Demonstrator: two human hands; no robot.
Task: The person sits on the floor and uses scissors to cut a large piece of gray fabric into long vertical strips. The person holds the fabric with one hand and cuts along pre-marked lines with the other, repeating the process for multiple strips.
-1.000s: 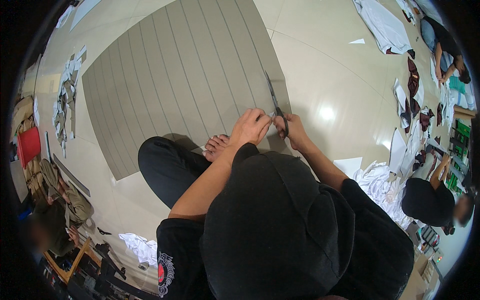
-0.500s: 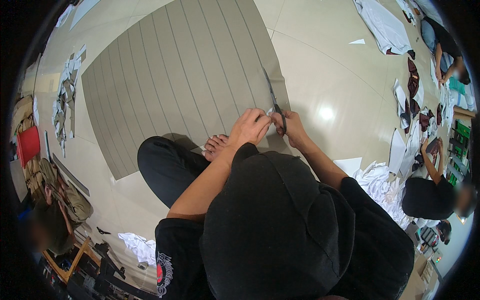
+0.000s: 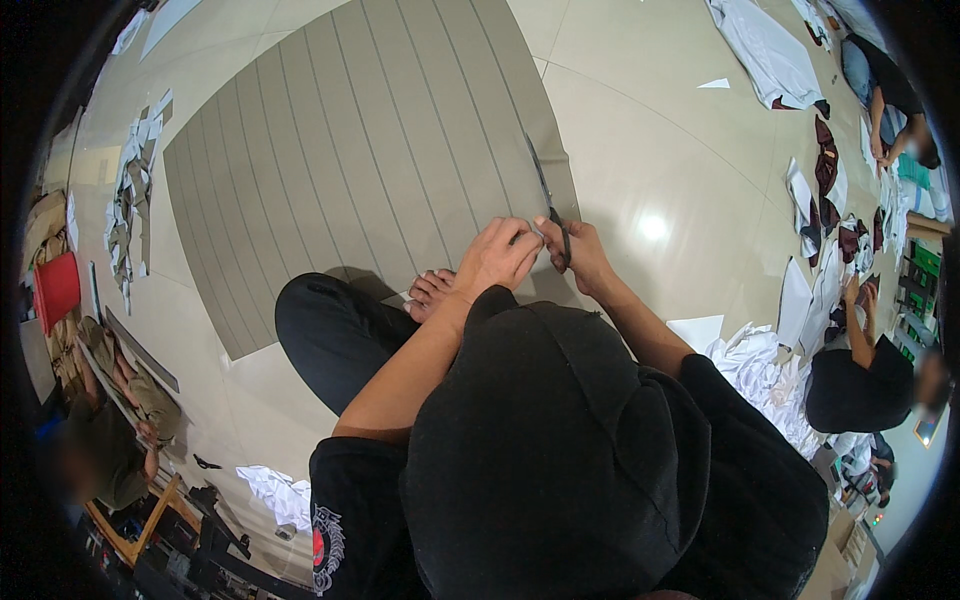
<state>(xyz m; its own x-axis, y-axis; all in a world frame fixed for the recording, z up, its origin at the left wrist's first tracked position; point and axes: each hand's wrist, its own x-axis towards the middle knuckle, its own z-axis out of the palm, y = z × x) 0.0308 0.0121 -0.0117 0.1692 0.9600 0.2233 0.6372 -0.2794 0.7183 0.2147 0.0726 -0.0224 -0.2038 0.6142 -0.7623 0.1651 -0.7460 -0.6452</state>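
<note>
A large grey-brown sheet with dark parallel lines [image 3: 330,150] lies spread over the floor in front of me; whether it is cloth or card I cannot tell. My right hand [image 3: 582,258] is closed round the handles of black-handled scissors [image 3: 544,185]. Their long blades point away from me, over the sheet near its right edge. Just left of the handles, my left hand [image 3: 498,252] has its fingers curled together at the near part of the sheet. A small pale bit shows at its fingertips, too small to name. My bare foot [image 3: 432,290] rests beside that hand.
Grey and white offcuts [image 3: 135,200] lie at the left. Crumpled white cloth [image 3: 760,375] and maroon pieces [image 3: 826,165] are heaped at the right. Other people sit at both sides, one with a red folder [image 3: 56,290] nearby. White cloth [image 3: 275,492] lies at lower left.
My hands, the scissors and the sheet hardly differ; my right thumb has shifted slightly. The person at left and the nearer one at right have moved their arms.
</note>
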